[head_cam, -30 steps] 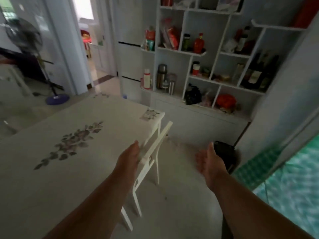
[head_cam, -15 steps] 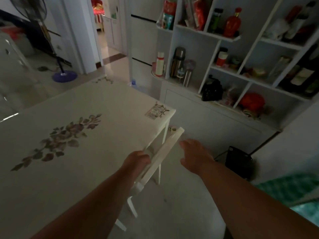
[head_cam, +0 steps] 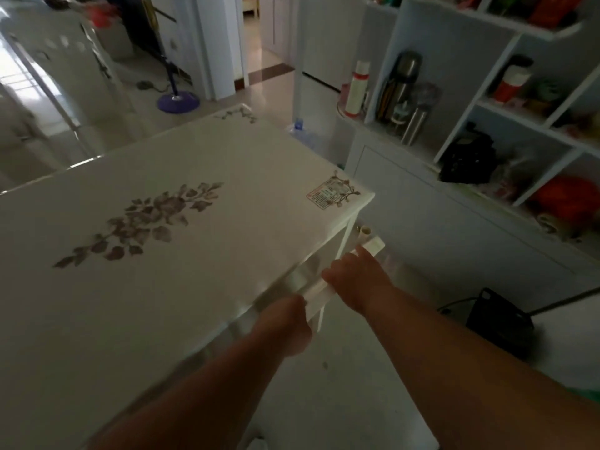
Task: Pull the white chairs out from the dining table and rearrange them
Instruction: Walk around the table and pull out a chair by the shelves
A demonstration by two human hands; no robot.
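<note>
Both hands are on the top rail of a white chair (head_cam: 324, 292) that is tucked against the right edge of the bench (head_cam: 194, 222), close to its far right corner. The left hand (head_cam: 285, 326) is closed around the near part of the rail, its grip wrapped tight. The right hand (head_cam: 354, 277) sits further along, palm down over the rail with fingers curled onto it; how fully that grip closes underneath cannot be told, since the hand hides it. The rail's far end (head_cam: 373, 245) pokes out past the right hand, just beside the bench leg (head_cam: 345, 235). Most of the chair is hidden under the bench and the arms.

Judging from this, the pull outward is about to start, and the risks sit to the right. A black box-like appliance (head_cam: 500, 323) with a trailing cord (head_cam: 565, 302) stands on the floor near the right arm, so a wide backward swing could catch the cord or knock the box. The white shelving unit (head_cam: 470, 196) leaves only a narrow aisle, so chair legs could strike its lower cabinet. The rail's far end may also snag the bench leg if the chair is dragged askew. A looser right grip would let the chair twist.
</note>
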